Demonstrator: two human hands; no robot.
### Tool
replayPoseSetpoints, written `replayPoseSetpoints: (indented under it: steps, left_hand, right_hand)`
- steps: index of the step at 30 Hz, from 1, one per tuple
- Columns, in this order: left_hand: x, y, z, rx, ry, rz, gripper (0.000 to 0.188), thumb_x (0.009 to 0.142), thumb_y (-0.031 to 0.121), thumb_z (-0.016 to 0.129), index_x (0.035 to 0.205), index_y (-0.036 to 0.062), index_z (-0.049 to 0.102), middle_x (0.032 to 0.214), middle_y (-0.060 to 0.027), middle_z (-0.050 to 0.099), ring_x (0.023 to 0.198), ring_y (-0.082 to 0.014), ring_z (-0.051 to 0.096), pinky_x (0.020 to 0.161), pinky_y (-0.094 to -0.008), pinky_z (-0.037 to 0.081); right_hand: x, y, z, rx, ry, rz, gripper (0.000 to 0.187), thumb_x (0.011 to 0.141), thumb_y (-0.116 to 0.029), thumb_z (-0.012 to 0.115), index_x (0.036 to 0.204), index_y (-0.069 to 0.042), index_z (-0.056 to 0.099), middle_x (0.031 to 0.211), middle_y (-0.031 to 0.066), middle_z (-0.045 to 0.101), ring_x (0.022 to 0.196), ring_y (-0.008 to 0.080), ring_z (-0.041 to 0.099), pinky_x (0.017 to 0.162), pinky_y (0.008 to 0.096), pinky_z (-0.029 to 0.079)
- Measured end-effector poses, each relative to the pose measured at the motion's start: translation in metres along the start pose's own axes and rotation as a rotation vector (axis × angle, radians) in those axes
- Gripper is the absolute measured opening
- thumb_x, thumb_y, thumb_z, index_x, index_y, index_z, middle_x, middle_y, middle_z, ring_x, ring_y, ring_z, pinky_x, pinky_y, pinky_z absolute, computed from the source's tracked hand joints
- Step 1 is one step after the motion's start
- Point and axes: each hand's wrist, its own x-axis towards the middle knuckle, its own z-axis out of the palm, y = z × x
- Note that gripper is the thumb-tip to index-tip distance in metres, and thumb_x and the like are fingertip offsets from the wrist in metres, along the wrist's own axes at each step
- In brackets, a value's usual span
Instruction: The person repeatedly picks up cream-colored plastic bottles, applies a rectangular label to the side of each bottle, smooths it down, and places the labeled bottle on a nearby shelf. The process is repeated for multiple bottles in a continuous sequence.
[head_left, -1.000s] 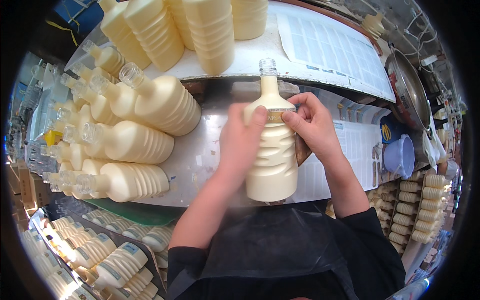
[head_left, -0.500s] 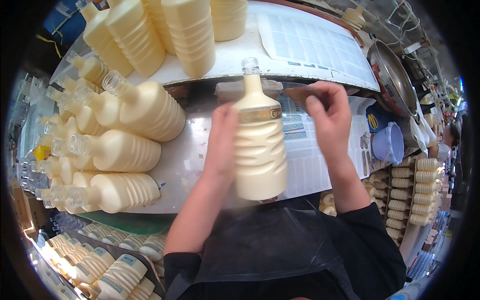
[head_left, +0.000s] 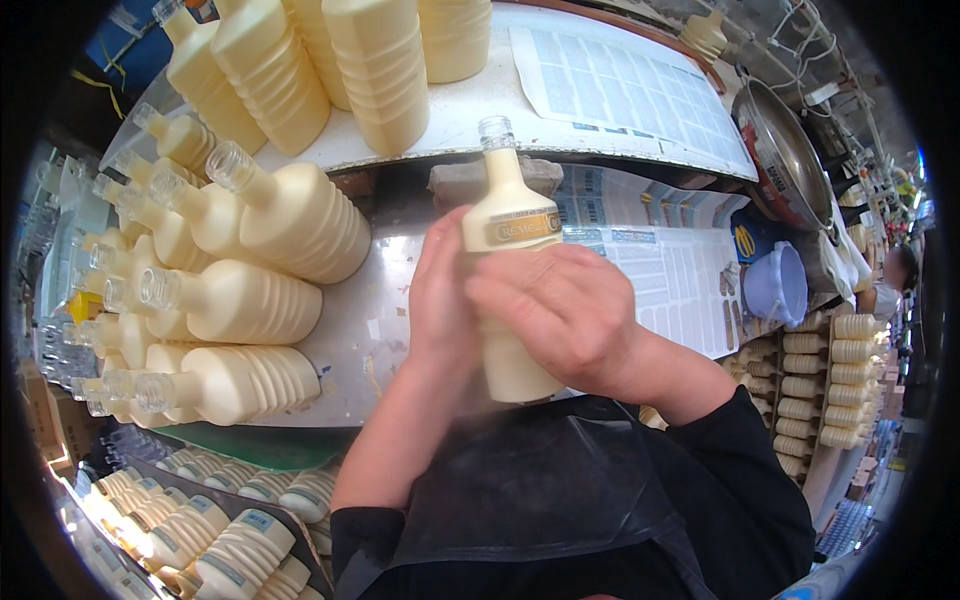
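Observation:
Upright on the work table in front of me stands a cream-coloured bottle (head_left: 508, 198) with a clear threaded neck and a gold-brown band label (head_left: 520, 229) around its shoulder. My left hand (head_left: 443, 300) is pressed along the bottle's left side, holding it. Across the front of the ribbed body, just below the band, lies my right hand (head_left: 572, 312), its fingers held together. Whatever sits under those fingers is hidden. Behind the bottle a grey block (head_left: 458, 184) partly shows.
Several unlabelled cream bottles (head_left: 262, 300) lie stacked at the left, necks outward; taller ones (head_left: 375, 75) stand on the raised shelf. Label sheets (head_left: 660, 275) cover the table's right part, near a lilac bucket (head_left: 777, 285). A round metal pan (head_left: 785, 150) leans at the far right.
My right hand has come left from beside the bottle onto its front; the flat brown piece it pinched is out of sight. My left hand stays on the bottle, which has turned slightly.

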Motion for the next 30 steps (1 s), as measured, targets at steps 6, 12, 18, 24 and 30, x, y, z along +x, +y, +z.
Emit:
replayPoseSetpoints:
  steps: [6, 12, 18, 24, 30]
  left_hand:
    - [0.004, -0.004, -0.008, -0.129, 0.021, -0.083, 0.033, 0.109, 0.028, 0.046, 0.13, 0.0055, 0.059, 0.122, -0.0078, 0.065, 0.111, -0.02, 0.063, 0.102, -0.036, 0.049]
    - [0.002, -0.001, -0.003, -0.068, -0.026, -0.036, 0.042, 0.108, 0.038, 0.047, 0.134, 0.0064, 0.054, 0.128, -0.0098, 0.062, 0.119, -0.0239, 0.06, 0.106, -0.0399, 0.048]
    - [0.001, -0.002, 0.004, 0.3, 0.029, 0.045, 0.037, 0.109, 0.03, 0.051, 0.136, 0.0051, 0.046, 0.121, -0.0095, 0.061, 0.115, -0.0172, 0.059, 0.101, -0.0353, 0.049]
    - [-0.001, -0.001, 0.004, 0.21, -0.007, 0.029, 0.031, 0.11, 0.026, 0.049, 0.134, 0.0062, 0.049, 0.122, -0.0096, 0.062, 0.111, -0.0169, 0.062, 0.098, -0.0353, 0.052]
    - [0.001, -0.005, -0.002, 0.14, -0.061, 0.036, 0.037, 0.112, 0.032, 0.039, 0.137, 0.0067, 0.047, 0.126, -0.0085, 0.06, 0.112, -0.0172, 0.061, 0.099, -0.035, 0.05]
  right_hand:
    - [0.007, -0.005, 0.005, 0.048, -0.087, 0.046, 0.025, 0.075, -0.004, 0.07, 0.1, -0.003, 0.07, 0.092, 0.0078, 0.072, 0.081, 0.0212, 0.071, 0.071, 0.0332, 0.056]
    - [0.033, 0.031, 0.011, 0.522, 0.327, 0.751, 0.027, 0.093, -0.008, 0.059, 0.118, 0.0, 0.051, 0.101, 0.0214, 0.065, 0.089, 0.0384, 0.067, 0.08, 0.0452, 0.055]
    - [0.029, 0.024, 0.029, 0.32, -0.014, 0.668, 0.029, 0.097, -0.005, 0.05, 0.126, -0.001, 0.05, 0.118, 0.0209, 0.061, 0.11, 0.0384, 0.061, 0.097, 0.0444, 0.048]
    - [-0.034, 0.072, 0.027, 0.386, 0.129, 0.889, 0.03, 0.099, -0.008, 0.053, 0.128, 0.0, 0.05, 0.118, 0.014, 0.061, 0.108, 0.0258, 0.06, 0.098, 0.0382, 0.047]
    - [-0.004, 0.055, 0.022, 0.4, 0.162, 0.81, 0.03, 0.098, -0.007, 0.053, 0.127, 0.0, 0.052, 0.118, 0.0158, 0.062, 0.109, 0.0273, 0.062, 0.099, 0.0379, 0.048]
